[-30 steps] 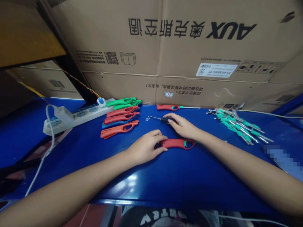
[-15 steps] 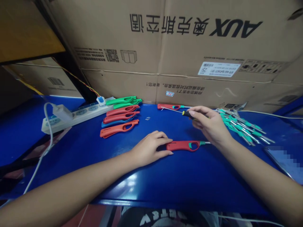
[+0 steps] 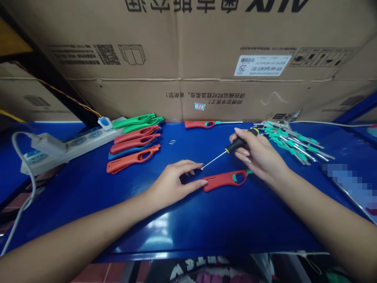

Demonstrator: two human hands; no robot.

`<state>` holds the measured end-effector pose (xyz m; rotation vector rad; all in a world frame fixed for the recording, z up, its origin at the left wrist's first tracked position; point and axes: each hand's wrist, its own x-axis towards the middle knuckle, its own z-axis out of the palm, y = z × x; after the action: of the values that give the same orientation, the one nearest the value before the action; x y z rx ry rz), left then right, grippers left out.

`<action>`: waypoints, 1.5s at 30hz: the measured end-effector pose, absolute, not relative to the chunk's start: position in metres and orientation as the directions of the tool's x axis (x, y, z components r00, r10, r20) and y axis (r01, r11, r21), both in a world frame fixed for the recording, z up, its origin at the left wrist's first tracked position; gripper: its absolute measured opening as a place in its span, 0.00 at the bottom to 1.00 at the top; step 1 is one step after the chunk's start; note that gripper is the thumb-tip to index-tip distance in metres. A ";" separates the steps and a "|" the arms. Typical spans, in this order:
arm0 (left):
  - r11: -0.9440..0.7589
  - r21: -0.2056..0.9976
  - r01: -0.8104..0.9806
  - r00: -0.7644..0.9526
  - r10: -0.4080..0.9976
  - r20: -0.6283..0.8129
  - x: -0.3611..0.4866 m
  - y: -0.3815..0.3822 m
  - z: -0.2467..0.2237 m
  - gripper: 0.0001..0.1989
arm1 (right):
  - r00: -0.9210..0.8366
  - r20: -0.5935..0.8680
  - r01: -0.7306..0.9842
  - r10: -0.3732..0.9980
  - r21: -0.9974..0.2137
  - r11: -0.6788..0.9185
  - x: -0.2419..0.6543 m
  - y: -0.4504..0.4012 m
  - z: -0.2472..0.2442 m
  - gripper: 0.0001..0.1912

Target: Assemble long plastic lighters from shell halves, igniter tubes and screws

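A red gas lighter (image 3: 218, 182) with a green trigger lies flat in front of me, its nozzle end passing behind my right wrist. My left hand (image 3: 175, 179) has its thumb against the lighter's butt end. The left index finger is apart from the thumb, its tip beside a small screw (image 3: 202, 168) at the screwdriver's tip. My right hand (image 3: 253, 151) is closed around the black and yellow handle of a screwdriver (image 3: 216, 159), whose shaft slants down to the left. Several loose screws (image 3: 172, 142) lie farther back on the blue table (image 3: 182, 220).
Several red, orange, green and blue handle shells (image 3: 134, 157) lie at left beside a white power strip (image 3: 79, 141). Another red lighter (image 3: 200, 124) lies by the cardboard box (image 3: 165, 63). Green-and-metal nozzle parts (image 3: 290, 141) are piled at right, behind a partly blurred flat device (image 3: 350, 188).
My right hand has brought the screwdriver tip down toward my left index finger. The left index finger has lifted off the lighter while the thumb stays at its end. The view has tilted down.
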<state>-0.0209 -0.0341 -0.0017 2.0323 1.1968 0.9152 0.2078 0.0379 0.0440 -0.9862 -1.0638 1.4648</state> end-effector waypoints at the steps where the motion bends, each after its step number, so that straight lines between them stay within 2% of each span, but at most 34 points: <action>1: -0.407 0.783 0.471 0.347 0.901 0.260 -0.021 -0.034 -0.001 0.23 | -0.139 -0.045 -0.264 0.989 -0.961 -0.081 0.207 0.036 0.043 0.16; 3: -0.429 0.786 0.445 0.352 0.891 0.287 -0.022 -0.035 0.001 0.22 | -0.153 -0.043 -0.262 0.987 -0.962 -0.082 0.206 0.033 0.042 0.15; 7: -0.503 0.762 0.407 0.376 0.853 0.362 -0.022 -0.037 0.003 0.12 | -0.172 0.000 -0.247 0.985 -0.968 -0.043 0.203 0.028 0.040 0.16; 11: -0.492 0.768 0.409 0.352 0.862 0.365 -0.021 -0.037 0.004 0.06 | -0.160 0.073 -0.235 0.984 -0.971 0.033 0.203 0.025 0.041 0.16; 16: -0.455 0.792 0.408 0.321 0.883 0.342 -0.021 -0.035 0.005 0.10 | -0.120 0.129 -0.270 0.984 -0.958 0.093 0.204 0.025 0.046 0.15; 24: -0.257 0.902 0.347 0.211 0.958 0.192 -0.018 -0.034 0.007 0.12 | -0.101 0.142 -0.253 0.985 -0.961 0.113 0.203 0.023 0.047 0.16; 45: -0.225 0.931 0.289 0.211 0.963 0.167 -0.019 -0.034 0.007 0.11 | -0.074 0.132 -0.330 0.988 -0.938 0.101 0.202 0.024 0.047 0.17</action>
<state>-0.0185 -0.0336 0.0065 1.6736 1.1899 1.0465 0.2023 0.0236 0.0468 -0.8314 -1.0811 1.3286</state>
